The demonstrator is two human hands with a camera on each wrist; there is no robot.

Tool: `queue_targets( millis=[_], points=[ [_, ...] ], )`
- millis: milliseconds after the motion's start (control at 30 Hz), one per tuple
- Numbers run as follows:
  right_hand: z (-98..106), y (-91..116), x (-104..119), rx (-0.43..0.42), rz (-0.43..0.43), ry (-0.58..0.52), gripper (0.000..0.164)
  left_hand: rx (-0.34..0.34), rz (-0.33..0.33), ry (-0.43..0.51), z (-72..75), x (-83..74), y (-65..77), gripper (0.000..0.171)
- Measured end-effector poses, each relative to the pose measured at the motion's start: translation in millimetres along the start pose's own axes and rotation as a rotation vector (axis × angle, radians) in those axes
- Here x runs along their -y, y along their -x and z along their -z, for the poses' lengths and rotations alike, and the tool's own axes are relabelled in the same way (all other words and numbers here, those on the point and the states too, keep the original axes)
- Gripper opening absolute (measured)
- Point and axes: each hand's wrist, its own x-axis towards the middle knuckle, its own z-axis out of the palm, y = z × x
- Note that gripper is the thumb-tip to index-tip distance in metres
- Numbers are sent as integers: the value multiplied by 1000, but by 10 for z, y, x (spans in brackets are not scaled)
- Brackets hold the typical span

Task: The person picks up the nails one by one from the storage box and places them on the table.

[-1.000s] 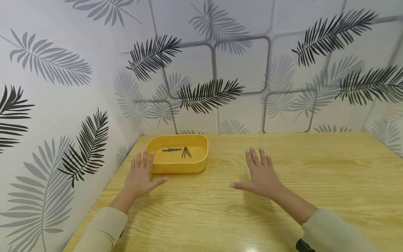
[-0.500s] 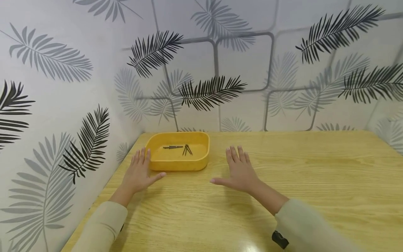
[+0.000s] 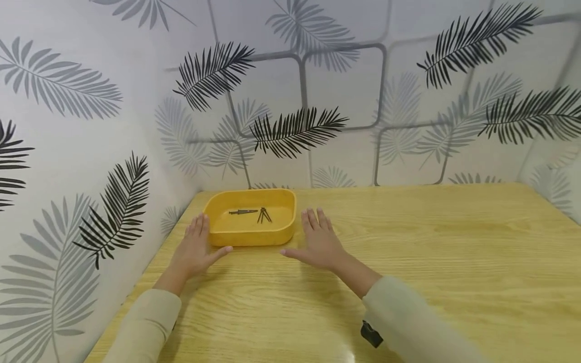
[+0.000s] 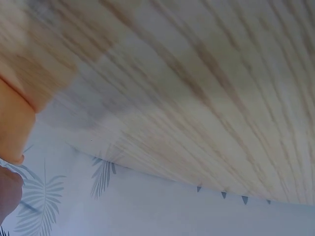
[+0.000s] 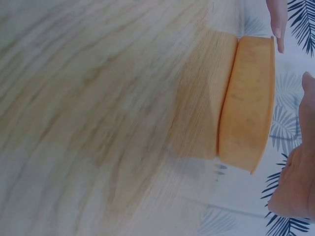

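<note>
A yellow oval-cornered tray (image 3: 249,239) sits at the back left of the wooden table. In it lie a slim dark pointed piece (image 3: 243,212) and, to its right, several thin dark pins (image 3: 264,216) fanned from one end. My left hand (image 3: 194,250) is at the tray's left side, fingers straight, fingertips right at the rim and thumb spread along the front. Just right of the tray, my right hand (image 3: 321,245) is held flat with straight fingers and its thumb stretched leftward. The right wrist view shows the tray's wall (image 5: 247,98) between both hands.
The wood-grained table (image 3: 431,262) extends far to the right. A leaf-patterned wall (image 3: 345,151) stands behind it, and another wall (image 3: 45,151) runs close along the left edge. A dark strap buckle (image 3: 371,334) hangs below the right sleeve (image 3: 408,317).
My right hand has moved left across the table, right up beside the tray. The left hand stays by the tray's left end. The tray and its contents have not moved on the table.
</note>
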Motion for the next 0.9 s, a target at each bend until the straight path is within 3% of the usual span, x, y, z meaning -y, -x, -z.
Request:
queue_targets(
  millis=[367,900],
  points=[
    [-128,-190,35,40,31,15,97,3,21,40,-23,5,-50,105],
    [-257,-275,67,71,72,61,91,14,46,68,-49,47,-46,105]
  ],
)
